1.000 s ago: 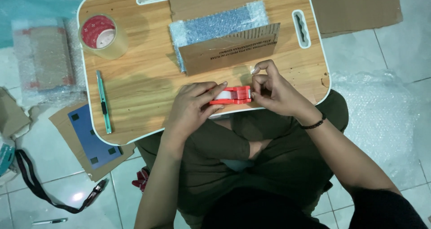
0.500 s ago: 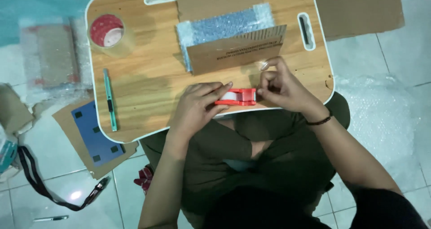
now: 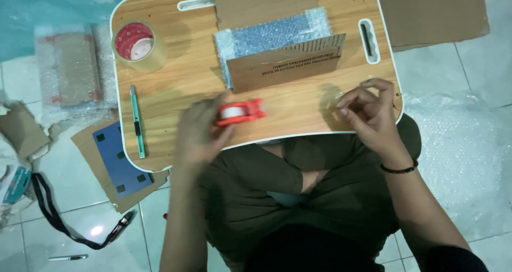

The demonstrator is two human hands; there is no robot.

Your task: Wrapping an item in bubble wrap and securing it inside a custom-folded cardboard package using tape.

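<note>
I see the left hand (image 3: 198,133) holding a red tape dispenser (image 3: 240,112) low over the tabletop (image 3: 176,90); its fingers (image 3: 226,130) wrap the body from below and the left, clamped on it. The image is motion-blurred there, so I cannot tell the exact contact.

The right hand (image 3: 370,117) sits well to the right of the dispenser, its fingers (image 3: 346,98) pinched together. I judge they hold the end of a clear strip, but the strip itself is too faint to confirm.

Handling, as I judge it: the dispenser is light, rigid plastic and not fragile. It is best held by its flat sides, away from the cutter end. Tape is limp and sticky and wants gripping at the very end only.

Count: one dispenser and one big tape roll (image 3: 140,45), up and left of the left fingers. One green cutter (image 3: 137,121) lies just left of them. One bubble-wrapped parcel (image 3: 272,37) with a cardboard flap (image 3: 285,66) lies beyond both hands.
</note>
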